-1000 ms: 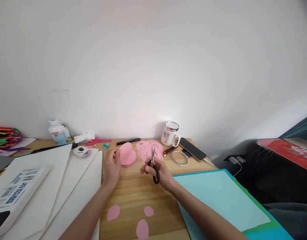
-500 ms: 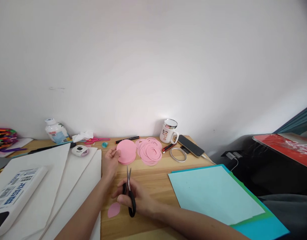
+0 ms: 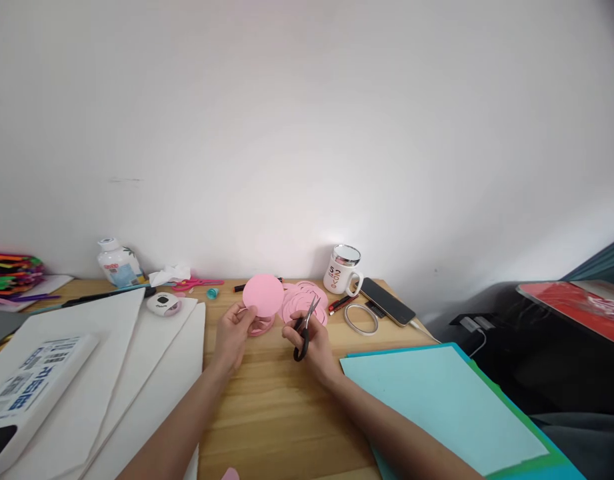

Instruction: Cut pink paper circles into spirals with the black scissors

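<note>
Between its thumb and fingers, my left hand [image 3: 235, 331] pinches a round pink paper disc [image 3: 263, 295], raised off the table. Under the disc, more pink paper [image 3: 263, 326] shows in part. My right hand [image 3: 314, 343] has the black-handled scissors [image 3: 305, 333], their blades slightly apart and tilted up to the right. Behind the scissors lies a loose pile of pink paper spirals [image 3: 303, 298]. At the bottom edge of the view, a small pink paper piece [image 3: 231, 474] is partly cut off.
A white mug [image 3: 343, 270], a phone [image 3: 388, 301] and a roll of tape [image 3: 361, 320] stand or lie at the back right. Coloured sheets [image 3: 437, 400] cover the right side. White boards [image 3: 171, 387] fill the left, with a bottle [image 3: 121, 263] behind them.
My left hand has lifted a pink disc off the others. My right hand has moved up and to the right with the scissors, closer to the spirals. The view has shifted slightly.
</note>
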`<state>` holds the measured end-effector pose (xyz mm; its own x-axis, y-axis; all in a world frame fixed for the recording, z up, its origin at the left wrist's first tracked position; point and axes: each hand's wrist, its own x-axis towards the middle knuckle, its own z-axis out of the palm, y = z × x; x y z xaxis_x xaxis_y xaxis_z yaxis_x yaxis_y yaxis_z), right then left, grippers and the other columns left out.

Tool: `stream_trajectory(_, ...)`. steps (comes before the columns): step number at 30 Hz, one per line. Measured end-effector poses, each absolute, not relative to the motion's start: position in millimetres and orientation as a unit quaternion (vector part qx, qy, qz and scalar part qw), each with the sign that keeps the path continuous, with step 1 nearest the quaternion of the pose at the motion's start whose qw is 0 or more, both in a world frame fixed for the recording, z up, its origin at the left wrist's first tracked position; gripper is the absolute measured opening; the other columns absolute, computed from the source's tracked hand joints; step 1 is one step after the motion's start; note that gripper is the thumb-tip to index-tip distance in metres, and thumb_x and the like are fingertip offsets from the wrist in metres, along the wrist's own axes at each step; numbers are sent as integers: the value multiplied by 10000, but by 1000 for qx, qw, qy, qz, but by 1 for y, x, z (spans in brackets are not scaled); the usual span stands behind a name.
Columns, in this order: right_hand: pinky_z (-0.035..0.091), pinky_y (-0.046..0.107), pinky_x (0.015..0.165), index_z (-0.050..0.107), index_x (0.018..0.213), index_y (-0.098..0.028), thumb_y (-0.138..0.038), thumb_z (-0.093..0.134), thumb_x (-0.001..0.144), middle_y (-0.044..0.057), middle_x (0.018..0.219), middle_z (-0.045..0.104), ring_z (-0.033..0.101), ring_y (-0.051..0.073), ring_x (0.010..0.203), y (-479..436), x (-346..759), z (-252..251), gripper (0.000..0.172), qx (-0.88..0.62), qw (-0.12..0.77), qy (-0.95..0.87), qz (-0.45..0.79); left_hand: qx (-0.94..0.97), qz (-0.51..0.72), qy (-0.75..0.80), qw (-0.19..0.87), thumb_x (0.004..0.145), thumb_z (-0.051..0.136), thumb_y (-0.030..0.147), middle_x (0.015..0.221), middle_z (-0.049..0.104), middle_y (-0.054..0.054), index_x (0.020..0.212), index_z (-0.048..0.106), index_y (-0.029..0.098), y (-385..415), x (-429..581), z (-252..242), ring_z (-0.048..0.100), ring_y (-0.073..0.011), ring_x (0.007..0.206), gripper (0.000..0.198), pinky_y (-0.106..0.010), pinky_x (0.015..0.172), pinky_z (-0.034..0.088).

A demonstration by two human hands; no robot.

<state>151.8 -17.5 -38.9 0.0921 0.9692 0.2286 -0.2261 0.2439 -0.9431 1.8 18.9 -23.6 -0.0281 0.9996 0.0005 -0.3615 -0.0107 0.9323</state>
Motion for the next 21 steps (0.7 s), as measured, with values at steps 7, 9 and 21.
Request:
stream_trajectory(7,396,246,550,552,803,-185,-322,760,638,-34,629,554,515,127,579,-11,161,-48,298,-398,646,-458,463,552,480,392,557,661,689,351,583,673,-28,730,622,140,8,7,-17,582,-130,497,232,-237,528,477)
stream_trajectory(9,391,241,536,558,776,-183,-330,752,648,-39,608,545,500,122,557,-12,162,-47,275,-397,634,-477,461,595,422,408,549,675,665,388,512,637,-18,671,633,141,4,9,-17,539,-122,436,249,-226,464,439)
stream_trajectory(21,341,241,523,510,905,-186,-494,729,653,-16,673,552,450,124,580,-30,154,-41,454,-299,504,-553,592,560,487,437,508,742,574,520,373,406,50,533,544,169,-9,14,-5,351,-72,347,410,-197,372,322)
